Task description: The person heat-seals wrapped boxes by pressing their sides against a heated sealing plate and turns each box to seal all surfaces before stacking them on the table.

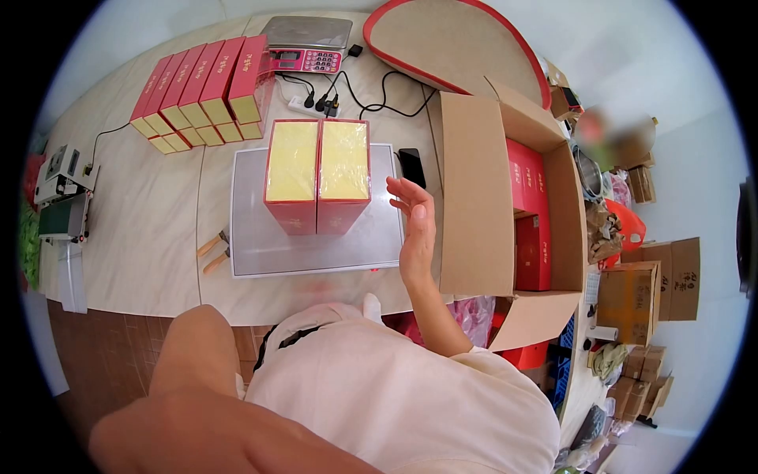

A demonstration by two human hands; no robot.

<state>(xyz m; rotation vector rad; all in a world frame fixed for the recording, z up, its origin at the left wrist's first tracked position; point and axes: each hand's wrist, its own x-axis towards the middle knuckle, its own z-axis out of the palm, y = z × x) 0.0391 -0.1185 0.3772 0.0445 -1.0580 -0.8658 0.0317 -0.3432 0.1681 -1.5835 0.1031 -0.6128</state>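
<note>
Two red boxes with yellow ends (345, 162), wrapped in clear film, stand side by side on a grey flat panel with a white rim (253, 257). My right hand (417, 229) is just right of these boxes, over the panel's right edge. Its fingers are stretched out and slightly bent, holding nothing, with a small gap to the nearer box. A bare left arm (181, 419) comes in at the lower left; no left hand shows. Right of my right hand stands an open cardboard carton (478, 197), with red boxes (530, 229) inside.
A row of red and yellow boxes (201, 87) stands at the back left. Behind are a scale with a pink keypad (312, 59), a power strip (312, 107) and cables. A black phone (411, 167) lies by the panel. Wooden-handled tools (213, 253) lie left; a machine (67, 193) stands far left.
</note>
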